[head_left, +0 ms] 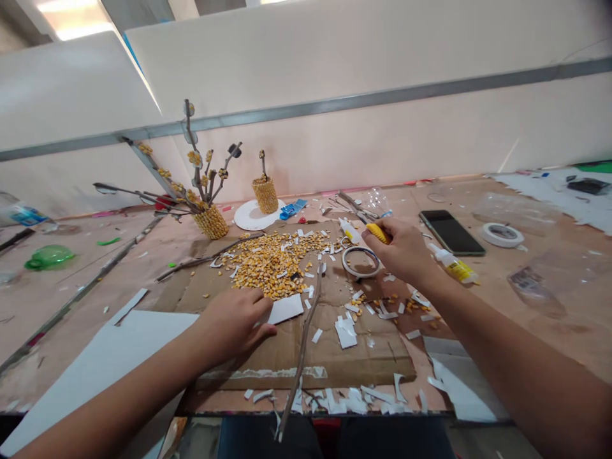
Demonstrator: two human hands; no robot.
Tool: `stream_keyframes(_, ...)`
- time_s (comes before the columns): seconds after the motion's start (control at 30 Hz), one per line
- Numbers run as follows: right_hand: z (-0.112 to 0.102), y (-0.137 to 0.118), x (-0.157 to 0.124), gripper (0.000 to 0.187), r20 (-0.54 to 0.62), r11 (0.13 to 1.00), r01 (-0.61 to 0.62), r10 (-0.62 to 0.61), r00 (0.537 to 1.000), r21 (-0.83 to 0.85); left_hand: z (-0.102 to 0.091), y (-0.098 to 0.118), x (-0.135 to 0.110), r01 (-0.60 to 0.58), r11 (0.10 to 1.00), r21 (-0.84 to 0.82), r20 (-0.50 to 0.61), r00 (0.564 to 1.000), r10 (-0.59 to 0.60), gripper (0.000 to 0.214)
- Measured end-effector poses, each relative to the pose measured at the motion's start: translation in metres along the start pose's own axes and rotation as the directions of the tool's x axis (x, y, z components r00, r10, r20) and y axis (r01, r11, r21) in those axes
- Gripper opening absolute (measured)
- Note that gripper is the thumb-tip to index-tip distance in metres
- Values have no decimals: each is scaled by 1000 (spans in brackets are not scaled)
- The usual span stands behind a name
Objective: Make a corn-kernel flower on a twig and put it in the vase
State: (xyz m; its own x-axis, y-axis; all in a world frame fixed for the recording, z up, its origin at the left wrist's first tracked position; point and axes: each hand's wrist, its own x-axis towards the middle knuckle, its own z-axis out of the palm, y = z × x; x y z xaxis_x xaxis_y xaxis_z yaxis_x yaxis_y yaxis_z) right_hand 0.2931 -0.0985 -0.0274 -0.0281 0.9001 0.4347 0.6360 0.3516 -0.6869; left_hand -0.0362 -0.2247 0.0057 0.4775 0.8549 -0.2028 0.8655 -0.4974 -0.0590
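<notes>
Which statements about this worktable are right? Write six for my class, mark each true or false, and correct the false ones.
1. The right hand holds a yellow tool. True.
2. The phone lies beside a tape roll. True.
3. The left hand is on the phone. False: it is at a white strip.
4. The corn is packed in a jar. False: it lies loose, mostly heaped on cardboard.
5. The small pot stands on a white disc. True.
6. The large pot has nothing in it. False: twigs stand in it.
</notes>
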Motion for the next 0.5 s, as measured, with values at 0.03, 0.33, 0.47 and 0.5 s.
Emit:
stream_keyframes(0.03, 0, 1, 0, 28, 1, 1000, -1, 1, 1000, 4, 0, -1, 2, -24, 1000, 1, 0, 1000, 24, 23)
stream_keyframes(0.33, -1, -5, -3, 24, 5, 997, -6, 6, 1000, 79, -32, -4, 12, 153, 980, -123, -183, 968, -174, 25)
stream_keyframes(0.47, -1, -26, -16, 29, 233, 934, -33, -54, 971, 354, -43, 16, 27, 128, 854, -505, -200, 944, -261, 30)
stream_keyframes(0.5, -1, -32, -20, 30, 303, 918, -55, -73, 950, 394, -41, 21, 33, 103, 823, -559, -216, 940, -264, 30)
